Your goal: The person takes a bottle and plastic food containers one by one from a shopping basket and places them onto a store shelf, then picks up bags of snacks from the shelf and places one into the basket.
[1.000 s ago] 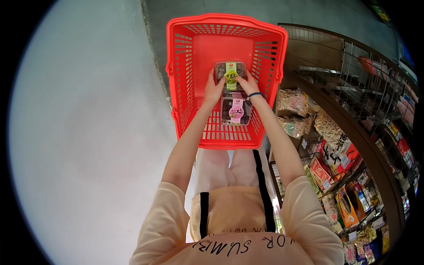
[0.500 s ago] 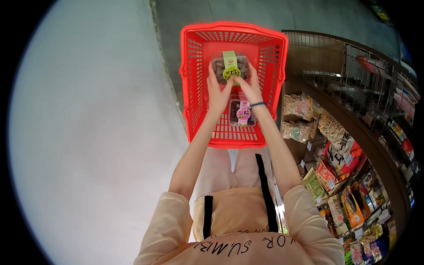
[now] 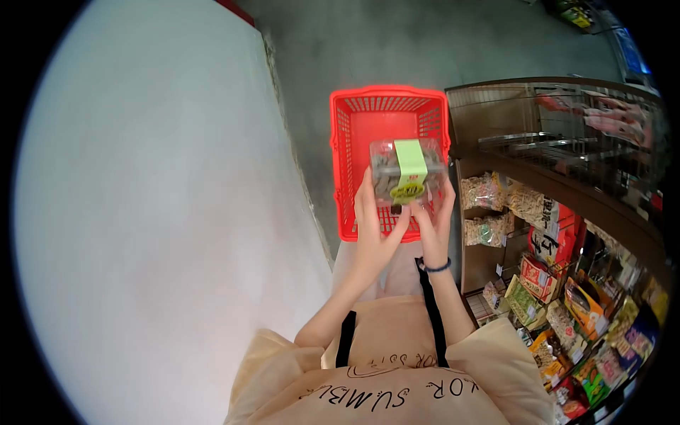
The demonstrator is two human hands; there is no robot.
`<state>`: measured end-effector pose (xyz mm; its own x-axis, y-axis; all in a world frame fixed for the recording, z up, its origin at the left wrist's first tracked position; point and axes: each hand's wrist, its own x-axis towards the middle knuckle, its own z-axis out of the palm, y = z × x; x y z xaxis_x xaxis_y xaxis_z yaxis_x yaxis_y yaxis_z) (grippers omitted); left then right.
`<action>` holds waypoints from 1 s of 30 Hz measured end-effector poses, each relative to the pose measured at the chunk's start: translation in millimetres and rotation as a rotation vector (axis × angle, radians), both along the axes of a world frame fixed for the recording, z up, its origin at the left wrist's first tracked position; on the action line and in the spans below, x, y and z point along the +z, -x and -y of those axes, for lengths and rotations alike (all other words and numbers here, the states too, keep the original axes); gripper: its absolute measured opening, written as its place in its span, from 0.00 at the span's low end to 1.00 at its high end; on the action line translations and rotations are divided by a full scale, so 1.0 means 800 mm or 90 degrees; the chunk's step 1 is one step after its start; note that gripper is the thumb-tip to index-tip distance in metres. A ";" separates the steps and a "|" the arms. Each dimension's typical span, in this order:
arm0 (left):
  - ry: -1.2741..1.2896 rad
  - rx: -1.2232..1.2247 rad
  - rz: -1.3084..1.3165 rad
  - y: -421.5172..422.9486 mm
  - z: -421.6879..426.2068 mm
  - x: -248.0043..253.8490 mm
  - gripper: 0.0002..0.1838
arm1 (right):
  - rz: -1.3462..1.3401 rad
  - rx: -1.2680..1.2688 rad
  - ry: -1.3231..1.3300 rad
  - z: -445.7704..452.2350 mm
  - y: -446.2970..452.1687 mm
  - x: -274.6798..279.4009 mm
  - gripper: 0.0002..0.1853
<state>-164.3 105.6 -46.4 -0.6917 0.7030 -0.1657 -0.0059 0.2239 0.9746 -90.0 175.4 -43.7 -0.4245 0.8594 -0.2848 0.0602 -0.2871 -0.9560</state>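
Between my two hands is a clear plastic box of dried fruit point(image 3: 386, 168) with a light green paper band and a round yellow-green label. My left hand point(image 3: 375, 219) grips its left side, and my right hand point(image 3: 435, 219) grips its right side, thumbs at the near lower edge. The box is held above the red shopping basket point(image 3: 341, 166), covering much of the basket's inside. A small dark patch shows under the box inside the basket; the second, pink-labelled box is mostly hidden.
On the right stands a store shelf point(image 3: 489, 159) with bagged snacks point(image 3: 485, 230) and several colourful packets point(image 3: 588, 304). A white wall point(image 3: 156, 212) runs along the left. Grey floor point(image 3: 425, 49) lies beyond the basket.
Both hands have lifted the green-banded box up out of the basket toward me. The basket now appears smaller and farther away, and the pink-labelled box has become mostly covered.
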 end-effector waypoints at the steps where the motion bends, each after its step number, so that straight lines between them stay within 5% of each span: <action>1: 0.008 -0.022 0.006 -0.003 0.009 0.018 0.43 | 0.001 0.008 0.000 0.007 -0.007 0.016 0.36; 9: -0.001 -0.128 -0.079 -0.030 0.082 0.134 0.43 | -0.065 -0.059 -0.029 0.086 -0.053 0.131 0.34; 18: -0.127 -0.186 -0.120 -0.055 0.139 0.196 0.43 | -0.169 -0.177 -0.127 0.166 -0.077 0.192 0.34; 30: -0.210 -0.557 -0.123 -0.170 0.134 0.263 0.48 | -0.180 -0.464 -0.242 0.229 -0.206 0.249 0.33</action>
<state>-28.5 -1.5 163.9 0.1071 0.9750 0.1948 0.2015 -0.2132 0.9560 74.7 -8.2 155.3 0.2575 0.9601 0.1094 -0.2683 0.1798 -0.9464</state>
